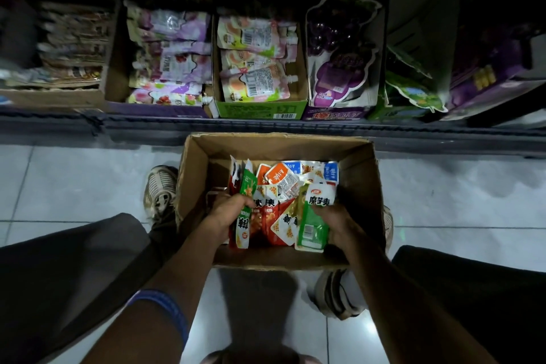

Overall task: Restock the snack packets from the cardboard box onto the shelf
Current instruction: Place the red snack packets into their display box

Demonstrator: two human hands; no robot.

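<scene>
Cardboard box [359,186] on pale tiled floor [74,183] before dim shelf [266,127]; left hand [226,213], right hand [335,220] gripping snack packets [283,183].

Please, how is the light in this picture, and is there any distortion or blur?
Head view: uneven light, with the cardboard box and floor tiles bright and the upper shelf area nearly black; pale glare on the tiles; wide-angle bending curves the shelf edge; the left shelf packets look blurred.
</scene>
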